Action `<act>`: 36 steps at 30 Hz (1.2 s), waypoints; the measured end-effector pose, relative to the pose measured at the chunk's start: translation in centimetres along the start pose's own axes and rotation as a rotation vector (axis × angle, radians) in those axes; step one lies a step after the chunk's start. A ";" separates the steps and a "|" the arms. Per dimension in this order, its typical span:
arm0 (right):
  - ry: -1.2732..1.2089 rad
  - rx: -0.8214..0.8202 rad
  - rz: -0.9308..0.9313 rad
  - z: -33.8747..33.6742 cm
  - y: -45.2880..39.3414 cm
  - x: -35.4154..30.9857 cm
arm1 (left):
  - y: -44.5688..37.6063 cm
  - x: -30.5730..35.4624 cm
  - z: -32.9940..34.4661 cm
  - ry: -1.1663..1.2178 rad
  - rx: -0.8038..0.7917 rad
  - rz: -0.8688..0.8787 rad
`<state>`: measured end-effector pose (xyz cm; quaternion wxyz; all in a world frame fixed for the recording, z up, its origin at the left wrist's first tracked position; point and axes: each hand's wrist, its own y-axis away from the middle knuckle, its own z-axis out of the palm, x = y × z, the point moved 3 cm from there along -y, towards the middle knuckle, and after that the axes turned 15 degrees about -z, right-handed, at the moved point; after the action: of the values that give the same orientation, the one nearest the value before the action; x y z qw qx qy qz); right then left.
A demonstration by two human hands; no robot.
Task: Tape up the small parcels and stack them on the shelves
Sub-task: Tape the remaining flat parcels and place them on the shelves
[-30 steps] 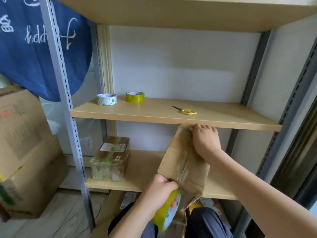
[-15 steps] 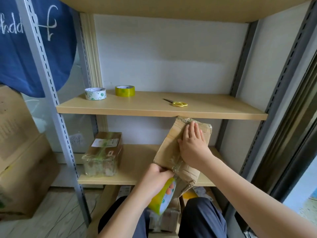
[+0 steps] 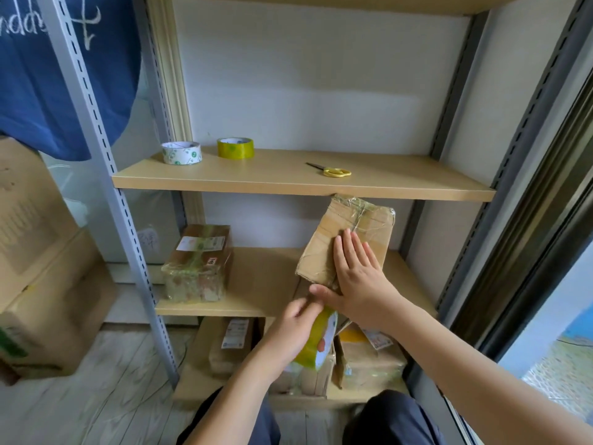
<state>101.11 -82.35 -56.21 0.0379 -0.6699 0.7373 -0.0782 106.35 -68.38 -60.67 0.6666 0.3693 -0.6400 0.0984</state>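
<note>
On the blue cloth (image 3: pixel 48 75) hanging at upper left, white handwritten strokes show, but they are cut off by the frame edge and cannot be read. The taped parcel (image 3: pixel 197 261) on the lower shelf (image 3: pixel 256 281) carries a white label and a small side sticker, both too blurred to read; the same goes for the labels on the parcels at floor level (image 3: pixel 234 342) beneath it. The white tape roll (image 3: pixel 181 152) has a green printed pattern, its wording illegible, and the yellow tape roll (image 3: pixel 235 148) stands just beside it on the middle shelf (image 3: pixel 401 184), well apart from the yellow-handled scissors (image 3: pixel 330 170).

The shelves are pale wood boards on grey slotted metal uprights (image 3: pixel 106 187) against a white wall; the floor is pale planking, with large cardboard cartons (image 3: pixel 38 268) at left.

The cardboard parcel (image 3: pixel 340 239), wrinkled with clear tape, is held tilted in the air in front of the lower shelf, its top corner just under the middle shelf's edge. The right hand (image 3: pixel 356 274) lies flat against its face, fingers straight and together, thumb stretched out under its lower edge. The left hand (image 3: pixel 295 329) grips a yellow tape roll in hand (image 3: pixel 317 342), fingers curled around it; motion blur hides the fingertips. The parcel's underside and the tape strip between roll and parcel are hard to make out.
</note>
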 end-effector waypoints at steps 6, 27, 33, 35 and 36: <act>0.078 -0.022 -0.058 -0.3 -0.3 0.2 | 0.1 -4.2 -0.2 -0.032 0.071 0.029; 0.126 0.043 -0.080 0.6 -0.4 0.7 | -3.5 -8.5 1.6 -0.002 0.015 -0.118; 0.104 0.018 -0.064 -1.2 0.7 0.7 | 0.4 -7.7 1.6 0.007 -0.119 -0.039; 0.054 0.024 -0.067 -2.4 1.0 0.8 | 1.4 -7.2 1.2 -0.014 -0.095 0.001; 0.024 0.024 -0.062 -3.0 1.0 1.0 | 1.8 -6.9 0.9 -0.016 -0.072 0.024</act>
<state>99.56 -83.02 -53.37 0.0348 -0.6909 0.7157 -0.0960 103.44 -65.28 -66.51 0.6731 0.3382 -0.6528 0.0801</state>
